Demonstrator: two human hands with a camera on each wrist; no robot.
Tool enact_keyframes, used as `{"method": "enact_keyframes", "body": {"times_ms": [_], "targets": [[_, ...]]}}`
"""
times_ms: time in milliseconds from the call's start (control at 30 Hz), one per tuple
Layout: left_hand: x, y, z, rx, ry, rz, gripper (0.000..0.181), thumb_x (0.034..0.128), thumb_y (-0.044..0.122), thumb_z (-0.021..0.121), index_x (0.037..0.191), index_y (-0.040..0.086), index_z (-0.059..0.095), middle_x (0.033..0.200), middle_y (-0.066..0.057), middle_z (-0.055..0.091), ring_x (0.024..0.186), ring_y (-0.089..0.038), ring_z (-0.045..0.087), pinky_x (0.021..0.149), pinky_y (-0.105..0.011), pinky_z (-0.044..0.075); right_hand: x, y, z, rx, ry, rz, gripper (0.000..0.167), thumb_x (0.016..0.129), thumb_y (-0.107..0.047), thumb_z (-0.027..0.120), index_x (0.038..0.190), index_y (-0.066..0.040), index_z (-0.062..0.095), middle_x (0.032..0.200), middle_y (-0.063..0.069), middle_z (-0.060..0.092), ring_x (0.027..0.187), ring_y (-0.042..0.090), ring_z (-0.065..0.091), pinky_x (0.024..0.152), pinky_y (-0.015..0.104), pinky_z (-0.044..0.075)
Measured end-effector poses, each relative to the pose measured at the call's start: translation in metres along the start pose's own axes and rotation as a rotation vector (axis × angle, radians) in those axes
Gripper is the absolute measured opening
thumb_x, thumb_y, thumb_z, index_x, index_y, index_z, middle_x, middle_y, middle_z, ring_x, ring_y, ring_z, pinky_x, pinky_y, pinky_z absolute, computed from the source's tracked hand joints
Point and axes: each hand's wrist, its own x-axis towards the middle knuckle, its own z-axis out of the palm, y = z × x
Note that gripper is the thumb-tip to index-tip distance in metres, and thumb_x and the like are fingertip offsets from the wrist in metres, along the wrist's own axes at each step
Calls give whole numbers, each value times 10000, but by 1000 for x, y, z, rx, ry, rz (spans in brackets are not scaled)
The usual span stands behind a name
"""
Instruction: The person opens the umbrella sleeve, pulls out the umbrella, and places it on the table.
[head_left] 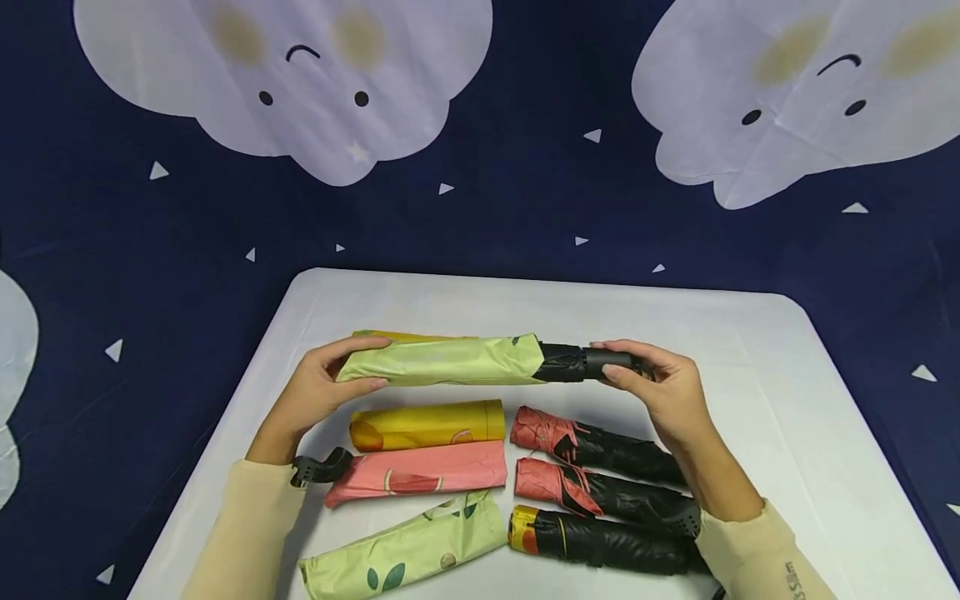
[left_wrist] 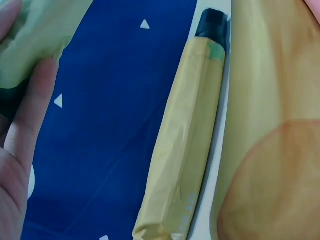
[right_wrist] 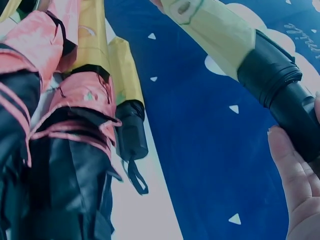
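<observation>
A folded umbrella [head_left: 561, 363] with a black handle is held level above the table, most of its length inside a light green sleeve [head_left: 442, 362]. My left hand [head_left: 315, 383] grips the sleeve's left end between thumb and fingers. At the other end, my right hand [head_left: 667, 379] pinches the black handle [right_wrist: 295, 117]. Black folds show between the sleeve's mouth and the handle. Behind it lies a sleeved yellow umbrella [left_wrist: 182, 130], its black handle and strap visible in the right wrist view; the head view shows only its yellow edge.
Below the hands lie a yellow sleeve [head_left: 427, 425], a pink watermelon sleeve [head_left: 442, 469] and a green leaf-print sleeve [head_left: 420, 546]. To their right are two pink-and-black folded umbrellas [head_left: 607, 446] and a yellow-and-black one [head_left: 600, 540], partly behind my right forearm. Everything rests on a white table [head_left: 540, 300].
</observation>
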Motion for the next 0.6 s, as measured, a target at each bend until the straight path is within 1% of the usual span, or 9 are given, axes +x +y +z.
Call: {"method": "enact_keyframes", "body": {"times_ms": [167, 333, 467, 600], "targets": [[-3, -2, -6, -10, 16, -22, 526, 876, -8, 794, 1375, 45, 636, 1380, -98, 581, 1012, -209, 613, 804, -250, 567, -1, -2, -7, -8, 11, 14, 321, 925, 144, 656, 1241, 182, 616, 1203, 151, 723, 1080, 249, 681, 812, 347, 605], [-4, -3, -12, -21, 33, -10, 509, 877, -26, 784, 1362, 25, 638, 1400, -105, 570, 1029, -200, 603, 799, -232, 563, -4, -3, -17, 34, 34, -4, 326, 928, 181, 620, 1247, 231, 572, 1214, 203, 705, 1099, 283, 685, 825, 388, 596], [-8, -7, -17, -21, 44, 6, 490, 874, -41, 781, 1343, 4, 645, 1394, -108, 591, 1117, -189, 595, 834, -217, 555, -7, -2, -26, 71, 51, -7, 330, 928, 216, 583, 1251, 262, 539, 1213, 233, 697, 1108, 301, 685, 830, 409, 588], [-11, -12, -22, -24, 62, 24, 471, 863, -64, 781, 1314, -17, 653, 1356, -100, 620, 1092, -179, 601, 829, -212, 554, -11, -1, -34, 68, 64, 1, 329, 932, 223, 568, 1256, 266, 530, 1211, 237, 696, 1114, 311, 682, 834, 422, 584]]}}
